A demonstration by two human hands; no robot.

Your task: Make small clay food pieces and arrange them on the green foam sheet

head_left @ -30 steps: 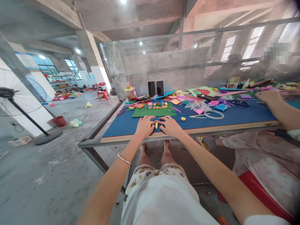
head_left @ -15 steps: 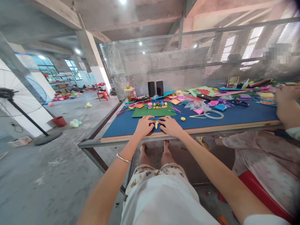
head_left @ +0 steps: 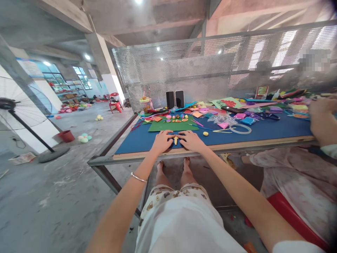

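Yellow clay, a small elongated lump [head_left: 175,140], lies on the blue mat [head_left: 263,130] near the table's front edge, pinched between the thumbs and forefingers of both hands. Left hand [head_left: 162,141] and right hand [head_left: 191,141] rest palm-down on the mat, fingers curled close and narrow around the piece — a grip that suits pressing or shaping something soft against a flat surface. Whether the fingertips dent the lump is too small to tell.

Just beyond the hands lies a green felt sheet [head_left: 172,125] with little coloured clay shapes [head_left: 177,120] along its far edge, seemingly laid out within reach. A second yellow ball [head_left: 205,133] sits on the mat to the right, apart from the hands. Farther right are a clear tape roll [head_left: 240,128], small bags of coloured clay [head_left: 246,119] and paper scraps. Two dark phones [head_left: 175,99] stand upright at the back against the mesh screen — a co-worker's hand [head_left: 321,117] hovers at the table's right end
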